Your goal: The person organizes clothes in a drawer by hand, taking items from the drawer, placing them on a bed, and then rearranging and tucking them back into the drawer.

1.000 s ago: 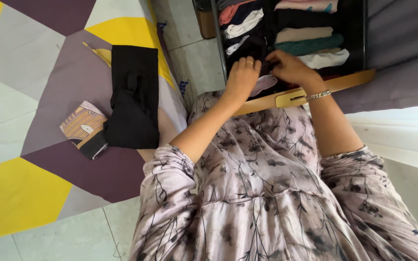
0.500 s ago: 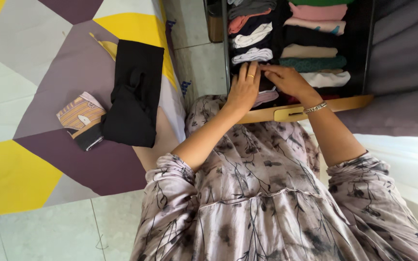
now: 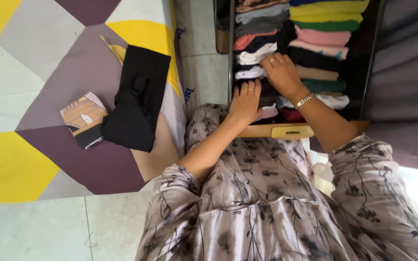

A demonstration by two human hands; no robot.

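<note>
An open drawer with a wooden front (image 3: 291, 130) holds two rows of folded clothes in many colours (image 3: 320, 36). My left hand (image 3: 245, 99) lies flat on dark and pink garments (image 3: 267, 112) at the drawer's near end, fingers close together. My right hand (image 3: 281, 72), a bracelet on its wrist, presses with spread fingers on folded pieces in the middle of the drawer, next to a white one (image 3: 255, 55). Neither hand visibly grips anything.
To the left is a bed with a yellow, purple and grey patterned cover (image 3: 49, 58). A folded black garment (image 3: 139, 96) and a small striped folded cloth (image 3: 84, 116) lie on it. Tiled floor (image 3: 204, 72) separates bed and drawer. Grey fabric (image 3: 407, 72) hangs at right.
My right hand has slid farther into the drawer, from the near dark garment onto the middle stacks. My left hand stays at the near end. More of the drawer's far clothes are in view.
</note>
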